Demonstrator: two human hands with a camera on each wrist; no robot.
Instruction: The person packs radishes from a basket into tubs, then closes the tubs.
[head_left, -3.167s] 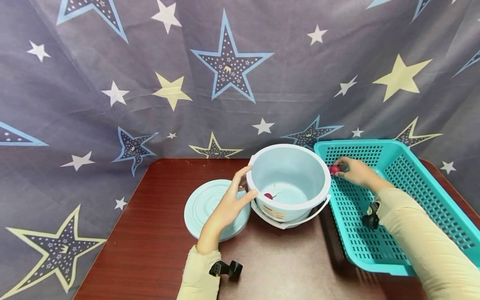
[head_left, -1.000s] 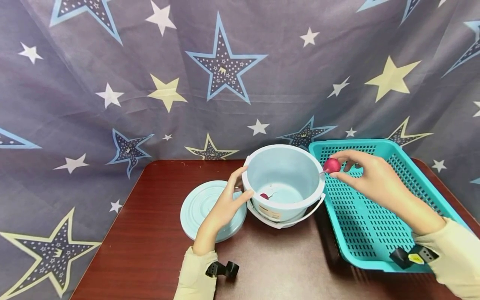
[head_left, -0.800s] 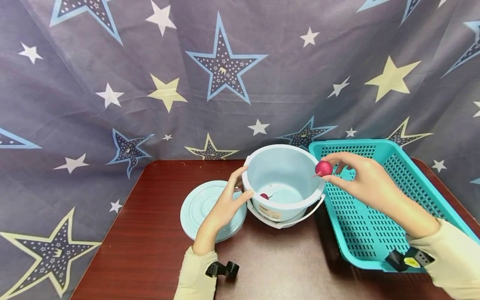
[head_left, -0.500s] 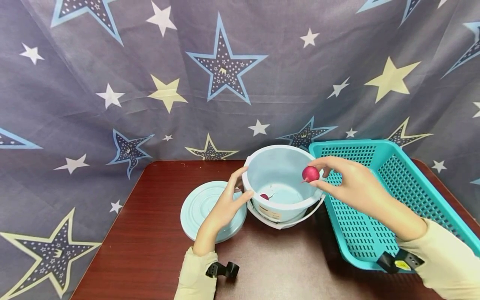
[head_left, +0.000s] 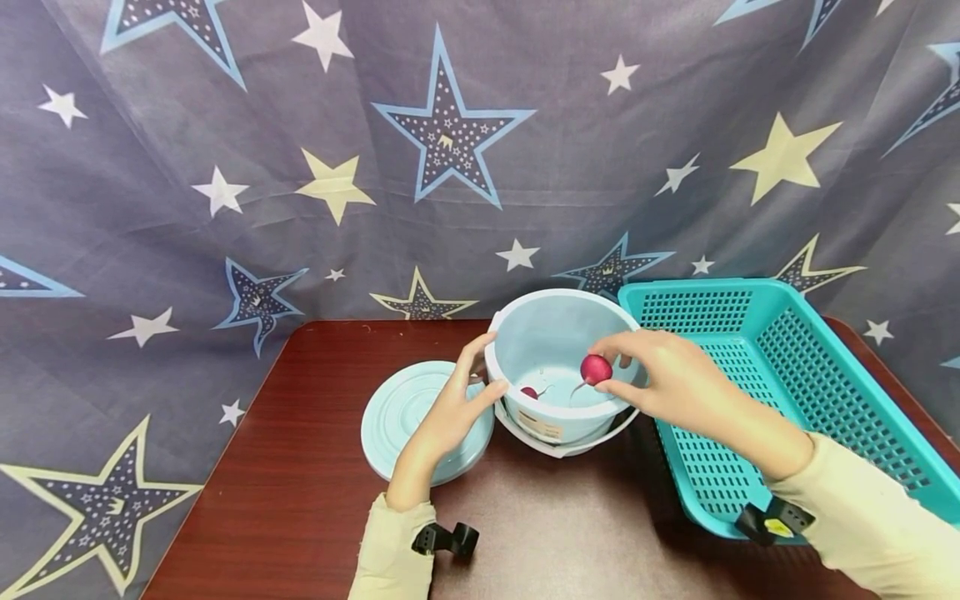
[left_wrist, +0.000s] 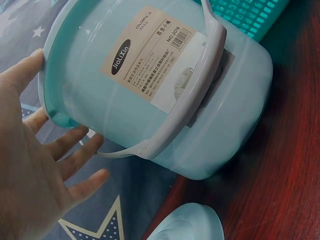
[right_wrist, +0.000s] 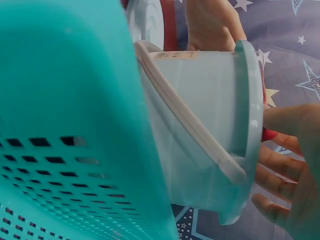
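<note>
A round red radish point(head_left: 596, 369) with a thin root hangs over the opening of a pale blue bucket point(head_left: 551, 423). My right hand point(head_left: 667, 379) pinches it between thumb and fingertips. In the right wrist view only a bit of that radish point(right_wrist: 269, 134) shows behind the bucket rim. A second radish point(head_left: 528, 392) lies on the bucket's floor, partly hidden by the near wall. My left hand point(head_left: 447, 414) rests against the bucket's left rim, its fingers spread and fairly straight. The left wrist view has this hand point(left_wrist: 37, 155) touching the rim beside the bucket's label.
A turquoise slotted basket point(head_left: 862, 375) stands to the right of the bucket. The round pale blue lid point(head_left: 405, 412) lies on the red-brown table point(head_left: 300, 467) at left, partly under my left forearm. A star-patterned cloth point(head_left: 300, 100) hangs behind the table.
My right hand has lifted the radish out of the basket and carried it left, over the bucket rim to above its inside. My left hand has stayed on the rim.
</note>
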